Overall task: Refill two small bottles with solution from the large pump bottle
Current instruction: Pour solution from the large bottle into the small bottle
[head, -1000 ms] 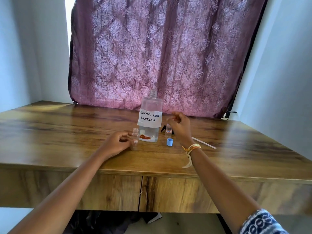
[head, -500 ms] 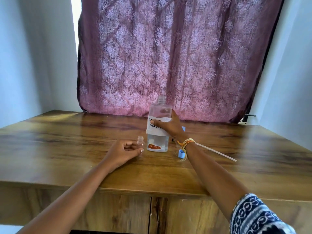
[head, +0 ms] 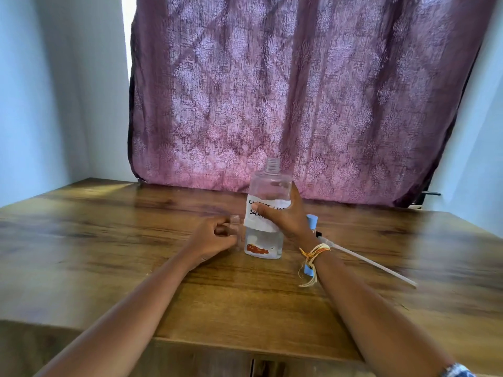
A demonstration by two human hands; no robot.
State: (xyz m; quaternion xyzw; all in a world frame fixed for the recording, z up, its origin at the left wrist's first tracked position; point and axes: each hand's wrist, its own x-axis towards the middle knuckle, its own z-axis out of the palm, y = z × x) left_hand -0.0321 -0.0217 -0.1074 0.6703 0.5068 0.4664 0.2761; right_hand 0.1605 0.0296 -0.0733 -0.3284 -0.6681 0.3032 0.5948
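Note:
The large clear bottle (head: 268,186), with a handwritten white label and no pump on its open neck, stands on the wooden table (head: 109,240). My right hand (head: 283,216) is wrapped around its label. My left hand (head: 215,238) grips a small clear uncapped bottle (head: 235,220) just left of the large one. A second small bottle with a blue cap (head: 312,221) stands behind my right wrist, mostly hidden. A loose blue cap (head: 309,269) lies by my wrist. The pump's long white tube (head: 373,263) lies on the table to the right.
A purple patterned curtain (head: 299,91) hangs behind the table. Pale walls close in at left and right. The table's front edge runs below my forearms, with a cabinet front under it.
My right hand moved from beside the second small bottle onto the large bottle and closed around its label. My left hand kept hold of the small bottle. The camera moved closer.

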